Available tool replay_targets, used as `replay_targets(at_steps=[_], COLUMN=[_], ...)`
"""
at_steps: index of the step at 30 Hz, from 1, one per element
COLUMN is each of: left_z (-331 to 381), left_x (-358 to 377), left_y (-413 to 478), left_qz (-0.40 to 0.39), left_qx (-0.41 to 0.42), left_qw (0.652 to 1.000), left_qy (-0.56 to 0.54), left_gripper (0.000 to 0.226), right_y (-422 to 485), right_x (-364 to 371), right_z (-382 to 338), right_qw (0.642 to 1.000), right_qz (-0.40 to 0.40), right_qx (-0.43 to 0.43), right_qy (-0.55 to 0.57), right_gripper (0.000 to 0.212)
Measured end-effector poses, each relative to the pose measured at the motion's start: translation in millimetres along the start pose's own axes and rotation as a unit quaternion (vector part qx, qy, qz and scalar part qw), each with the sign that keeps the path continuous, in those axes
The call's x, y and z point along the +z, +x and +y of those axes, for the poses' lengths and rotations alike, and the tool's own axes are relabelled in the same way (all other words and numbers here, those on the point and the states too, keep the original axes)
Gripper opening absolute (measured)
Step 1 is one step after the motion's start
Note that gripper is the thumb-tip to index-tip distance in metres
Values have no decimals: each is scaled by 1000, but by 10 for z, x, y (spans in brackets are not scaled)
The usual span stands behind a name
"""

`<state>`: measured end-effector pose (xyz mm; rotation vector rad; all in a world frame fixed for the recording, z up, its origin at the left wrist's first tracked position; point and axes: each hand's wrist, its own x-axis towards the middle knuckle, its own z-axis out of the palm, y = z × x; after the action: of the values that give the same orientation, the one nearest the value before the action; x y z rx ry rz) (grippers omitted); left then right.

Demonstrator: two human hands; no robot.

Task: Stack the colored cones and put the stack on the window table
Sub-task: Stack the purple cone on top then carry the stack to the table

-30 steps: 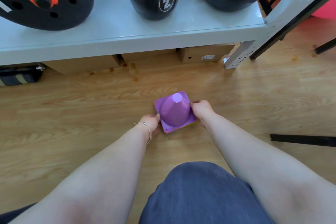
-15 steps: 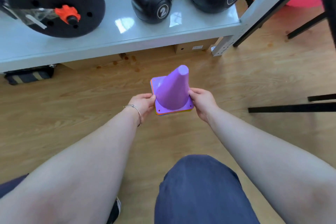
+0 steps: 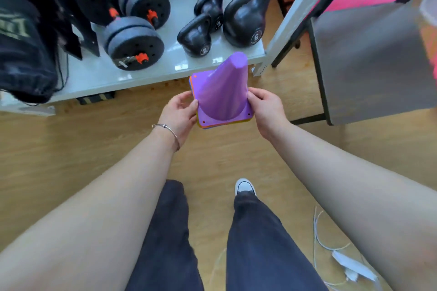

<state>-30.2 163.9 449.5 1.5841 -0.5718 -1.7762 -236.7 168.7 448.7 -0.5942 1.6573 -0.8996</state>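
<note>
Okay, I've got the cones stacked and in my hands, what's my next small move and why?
Probably turn away from the shelf and carry the cone stack toward the window table. Both the left hand and right hand already grip its base, lifted clear of the floor; no window table is clearly in view.

The stack of cones (image 3: 222, 94) is a little above the middle of the frame, up in the air above the wooden floor. The top cone is purple, with a flat cut tip and a square base that has small holes at the corners. Under its base thin edges of other cones show, orange and yellow and a bit of blue. The stack is tilted, its tip leaning toward the upper right of the frame. It is held at the base from both sides, the left edge and the right edge.
</note>
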Motion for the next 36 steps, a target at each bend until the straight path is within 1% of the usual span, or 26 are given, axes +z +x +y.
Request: replay_targets(at_steps=[5,8,10,13,17,19,22,27,31,34,36], left_z=[999,1468,1726,2037,2367,2539,2774,3112,3310,3447,3522], left_x=[465,636,704,777,838,851,845,666,463,301,167], left_y=[-1110,-1670,-2020,-2551,-3129,-3348,-3577,-3830,-3924,-3967,-3979], left_qz=[1,1,-7,3,-3,-7,-11,-13,10,23,30], left_qx=[44,69,89,131,204,228,238,247,250,239,231], left_qw=[999,998,995,990,974,969,968,966,962,964,967], left_qy=[-8,14,34,50,94,99,78,79,112,113,105], left_gripper=[34,41,47,46,42,41,43,41,39,36,35], right_y=[-841,-1271,-1513,-1839,-2297,-2479,-2707,-3013,-3197,-3293,-3316], right_x=[-408,-616,-723,-840,-910,-924,-891,-643,-382,-204,-77], right_z=[-1152,-1687,-1969,-2337,-2728,-2880,-3133,-3511,-3724,-3844,-3917], right_qw=[999,996,994,988,977,973,967,955,948,943,941], right_qz=[-25,-38,-58,-88,-128,-135,-136,-152,-181,-215,-217], right_qx=[-47,-73,-91,-128,-169,-187,-216,-256,-262,-254,-258], right_qy=[-5,-16,-12,-18,2,1,4,12,5,-3,-25], right_gripper=[18,21,20,18,33,32,31,30,35,38,39])
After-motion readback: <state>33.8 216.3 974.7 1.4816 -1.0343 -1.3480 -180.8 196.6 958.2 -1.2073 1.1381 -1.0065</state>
